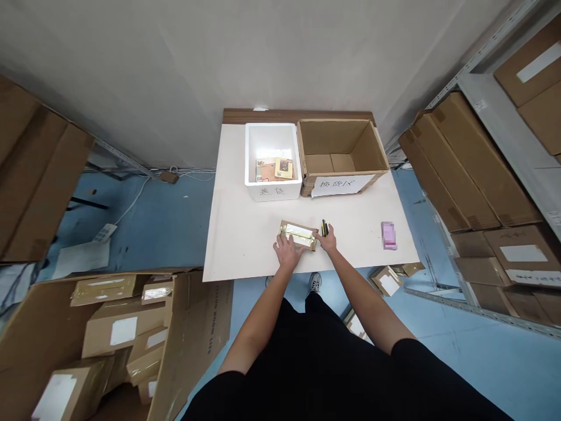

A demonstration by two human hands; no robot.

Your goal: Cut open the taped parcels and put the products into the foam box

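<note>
A small taped cardboard parcel [299, 234] lies near the front edge of the white table [245, 234]. My left hand [287, 251] rests on the parcel's near left corner, fingers curled over it. My right hand [327, 238] sits at the parcel's right end and grips a black and yellow utility knife [324, 227], its tip pointing away from me.
A white foam box [272, 190] with a few small packets and an open cardboard box [342, 153] with a paper label stand at the table's back. A pink item [388, 235] lies at the right. Large cartons of parcels sit on the floor at left; shelves of boxes stand at right.
</note>
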